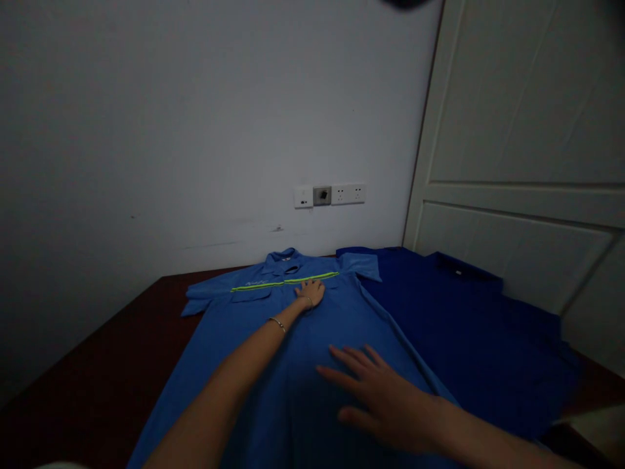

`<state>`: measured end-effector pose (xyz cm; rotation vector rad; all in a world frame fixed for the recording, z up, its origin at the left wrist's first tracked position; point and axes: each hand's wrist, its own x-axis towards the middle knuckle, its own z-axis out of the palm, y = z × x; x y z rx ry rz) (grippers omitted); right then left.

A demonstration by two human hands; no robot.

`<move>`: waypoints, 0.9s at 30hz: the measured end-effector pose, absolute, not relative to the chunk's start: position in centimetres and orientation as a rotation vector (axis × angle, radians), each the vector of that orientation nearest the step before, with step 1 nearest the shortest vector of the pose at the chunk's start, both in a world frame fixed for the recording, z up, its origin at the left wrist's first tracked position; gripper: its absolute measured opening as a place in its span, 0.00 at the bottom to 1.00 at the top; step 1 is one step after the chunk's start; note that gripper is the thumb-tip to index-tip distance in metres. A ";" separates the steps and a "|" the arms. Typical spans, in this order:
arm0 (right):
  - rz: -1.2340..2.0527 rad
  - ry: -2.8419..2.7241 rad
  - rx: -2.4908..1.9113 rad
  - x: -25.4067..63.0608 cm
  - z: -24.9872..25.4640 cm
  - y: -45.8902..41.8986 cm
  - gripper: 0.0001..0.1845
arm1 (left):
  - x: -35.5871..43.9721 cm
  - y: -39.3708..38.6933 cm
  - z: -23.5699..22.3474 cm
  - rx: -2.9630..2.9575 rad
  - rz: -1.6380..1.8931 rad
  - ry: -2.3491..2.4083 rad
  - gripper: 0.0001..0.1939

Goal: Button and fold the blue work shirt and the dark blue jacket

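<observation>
A light blue short-sleeved work shirt [254,326] is spread out front side up, its collar toward the wall and a yellow-green stripe running across the chest. My left hand [311,293] rests on the chest just below the stripe, fingers spread and nothing held. Nearer to me, my right hand [374,394] is over the lower right part of the shirt with its fingers apart; whether it touches the cloth I cannot tell. To the right, a dark blue garment [439,326] with a collar lies flat, partly overlapped by the light blue shirt.
The dark red-brown table [122,352] bears both garments. Behind it stands a white wall [195,130] with a row of sockets [347,193]. A pale panelled door [517,130] borders the right side. Something pale and blurred [600,423] sits at the lower right edge.
</observation>
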<state>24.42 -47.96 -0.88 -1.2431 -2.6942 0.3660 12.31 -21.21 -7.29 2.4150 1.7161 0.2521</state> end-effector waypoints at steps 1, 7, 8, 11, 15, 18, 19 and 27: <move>0.290 -2.662 -1.280 24.7 -0.5 -46.8 0.30 | 12.7 -21.3 -7.3 2.383 0.319 1.779 0.22; -0.217 -2.457 -1.407 28.5 0.7 -37.5 0.27 | 14.1 -21.1 -7.1 2.378 0.570 2.003 0.16; -0.285 -2.412 -1.436 29.5 0.9 -35.8 0.26 | 14.1 -20.7 -7.0 2.395 0.598 2.001 0.15; -0.418 -2.316 -1.603 32.9 1.2 -30.5 0.20 | 13.7 -18.7 -6.5 2.408 0.645 1.982 0.13; -0.373 -2.165 -1.847 37.7 0.6 -23.1 0.17 | 12.8 -15.5 -6.2 2.450 0.601 1.926 0.13; -0.224 -2.031 -1.918 40.6 -0.8 -17.9 0.18 | 12.3 -13.3 -6.3 2.518 0.556 1.892 0.15; -0.184 -1.991 -1.929 41.3 -1.4 -16.4 0.18 | 12.2 -12.6 -6.4 2.549 0.545 1.883 0.16; 0.039 -1.820 -2.044 44.4 -6.0 -9.4 0.23 | 14.3 -5.9 -7.1 2.600 0.323 1.762 0.23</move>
